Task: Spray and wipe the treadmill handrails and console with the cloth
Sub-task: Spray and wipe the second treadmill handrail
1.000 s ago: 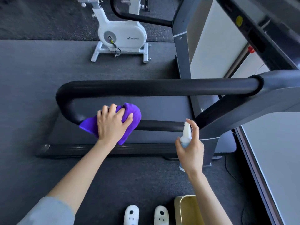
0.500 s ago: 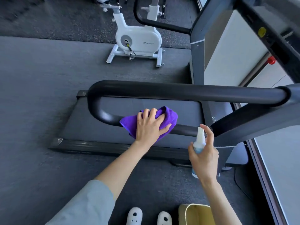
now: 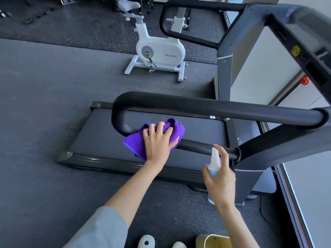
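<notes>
The left hand [image 3: 157,142] pressed the purple cloth [image 3: 141,140] onto the lower bar of the near handrail [image 3: 206,146], fingers spread over the bunched fabric just past the rail's bend. To the right along that bar, the right hand [image 3: 221,179] gripped the spray bottle [image 3: 214,164] upright, forefinger crooked over its nozzle.

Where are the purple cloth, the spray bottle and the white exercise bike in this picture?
purple cloth [image 3: 133,143]: head view, on the free lower-left fold beside the left hand.
spray bottle [image 3: 214,159]: head view, on the white nozzle above the right hand.
white exercise bike [image 3: 164,51]: head view, on the white body housing.
</notes>
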